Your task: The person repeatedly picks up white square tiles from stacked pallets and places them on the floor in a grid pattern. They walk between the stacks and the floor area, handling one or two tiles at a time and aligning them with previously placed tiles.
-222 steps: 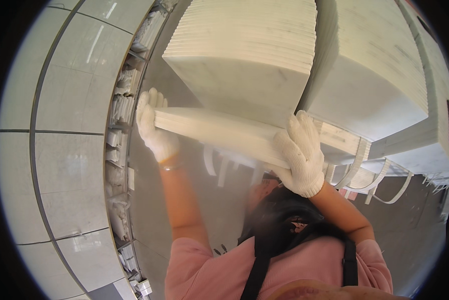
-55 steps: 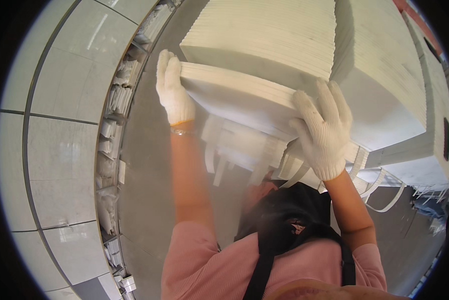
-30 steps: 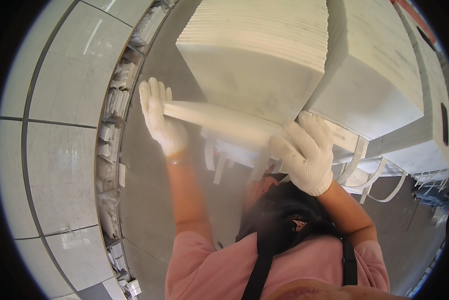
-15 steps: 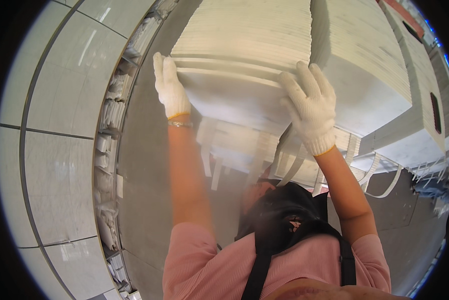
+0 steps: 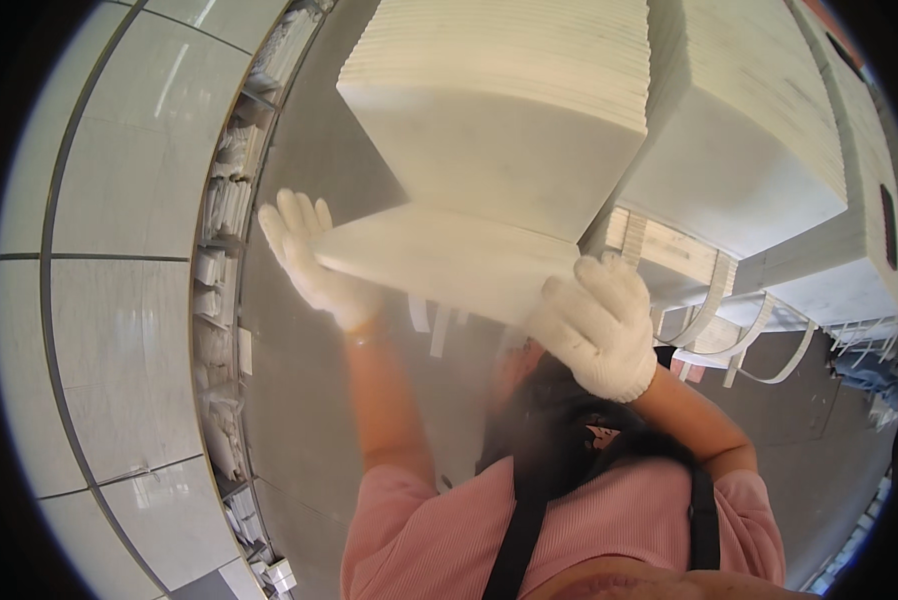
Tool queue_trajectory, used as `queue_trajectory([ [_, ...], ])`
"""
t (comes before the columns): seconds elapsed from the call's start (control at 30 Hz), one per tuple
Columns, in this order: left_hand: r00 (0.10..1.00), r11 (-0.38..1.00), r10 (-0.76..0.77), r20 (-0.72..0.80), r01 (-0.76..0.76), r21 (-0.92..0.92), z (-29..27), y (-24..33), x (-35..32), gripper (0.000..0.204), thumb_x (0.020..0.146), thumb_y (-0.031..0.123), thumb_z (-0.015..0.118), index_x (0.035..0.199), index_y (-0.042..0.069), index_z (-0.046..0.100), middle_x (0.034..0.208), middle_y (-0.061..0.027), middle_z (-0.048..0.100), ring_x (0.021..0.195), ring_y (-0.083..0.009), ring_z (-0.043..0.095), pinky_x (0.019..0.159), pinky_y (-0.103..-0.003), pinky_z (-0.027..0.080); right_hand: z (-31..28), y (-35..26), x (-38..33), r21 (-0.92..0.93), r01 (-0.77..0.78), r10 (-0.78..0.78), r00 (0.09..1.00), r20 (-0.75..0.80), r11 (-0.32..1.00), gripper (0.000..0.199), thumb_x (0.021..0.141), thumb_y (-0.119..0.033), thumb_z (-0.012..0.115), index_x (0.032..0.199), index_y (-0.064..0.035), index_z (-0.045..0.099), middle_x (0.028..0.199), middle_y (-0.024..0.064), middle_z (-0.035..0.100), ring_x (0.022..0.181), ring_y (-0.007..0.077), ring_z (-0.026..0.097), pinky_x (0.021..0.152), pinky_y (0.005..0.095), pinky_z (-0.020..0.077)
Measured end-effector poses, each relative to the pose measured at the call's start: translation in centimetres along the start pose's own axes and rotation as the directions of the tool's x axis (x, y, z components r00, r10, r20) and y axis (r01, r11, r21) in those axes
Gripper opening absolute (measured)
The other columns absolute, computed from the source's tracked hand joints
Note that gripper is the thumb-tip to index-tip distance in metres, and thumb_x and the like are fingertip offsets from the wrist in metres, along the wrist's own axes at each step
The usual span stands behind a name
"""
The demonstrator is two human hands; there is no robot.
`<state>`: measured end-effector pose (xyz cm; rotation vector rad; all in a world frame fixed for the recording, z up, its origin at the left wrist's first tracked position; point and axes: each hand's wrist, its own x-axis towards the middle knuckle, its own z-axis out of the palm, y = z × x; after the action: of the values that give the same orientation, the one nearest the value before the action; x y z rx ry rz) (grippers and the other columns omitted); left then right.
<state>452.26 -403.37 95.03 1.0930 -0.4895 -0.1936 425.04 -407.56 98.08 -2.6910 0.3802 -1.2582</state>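
A thin white marble-look tile [image 5: 454,255], tilted toward me, is held between my two gloved hands in front of a stack of like tiles [image 5: 499,140]. Against its left edge rests my left hand [image 5: 309,260], palm inward, fingers stretched up and the tile lodged at the base of the thumb. My right hand [image 5: 599,325] has its fingers curled round the right edge; the fingertips beneath are partly hidden. White knitted gloves cover both hands.
More tile stacks [image 5: 744,140] stand to the right on a pale wooden pallet [image 5: 669,245], with loose white straps [image 5: 764,350] hanging down. A long shelf of white packets [image 5: 231,205] runs along the left, beside large tiled panels [image 5: 119,310]. Grey floor [image 5: 289,430] lies between.
The front tile has come away from the stack and moved down toward my body, tilting. Both hands moved down with it, the left one also outward.
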Motion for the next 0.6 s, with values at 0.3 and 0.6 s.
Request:
queue_trajectory([
  [0.3,0.974,0.994,-0.113,0.196,0.109,0.03,5.4,-2.8,6.2,0.053,0.106,0.026,0.05,0.152,-0.002,0.048,0.156,-0.0203,0.049,0.14,-0.0312,0.051,0.121,-0.044,0.036,-0.3,5.6,1.2,-0.257,-0.228,0.188,0.967,-0.17,0.939,0.043,0.081,-0.014,0.067,0.124,-0.012,0.068,0.14,0.0179,0.059,0.13,0.0398,0.055,0.105,0.0542,0.0451],
  [0.6,0.97,0.913,-0.121,0.211,0.025,0.408,10.0,-3.4,7.9,0.07,0.106,0.04,0.05,0.162,0.002,0.031,0.166,-0.0172,0.035,0.146,-0.0316,0.043,0.122,-0.042,0.033,-2.0,6.4,-6.4,-0.419,-0.371,0.396,0.918,-0.03,0.828,0.043,0.079,-0.019,0.07,0.12,-0.0085,0.064,0.137,0.0183,0.053,0.129,0.036,0.05,0.1,0.0485,0.0464],
])
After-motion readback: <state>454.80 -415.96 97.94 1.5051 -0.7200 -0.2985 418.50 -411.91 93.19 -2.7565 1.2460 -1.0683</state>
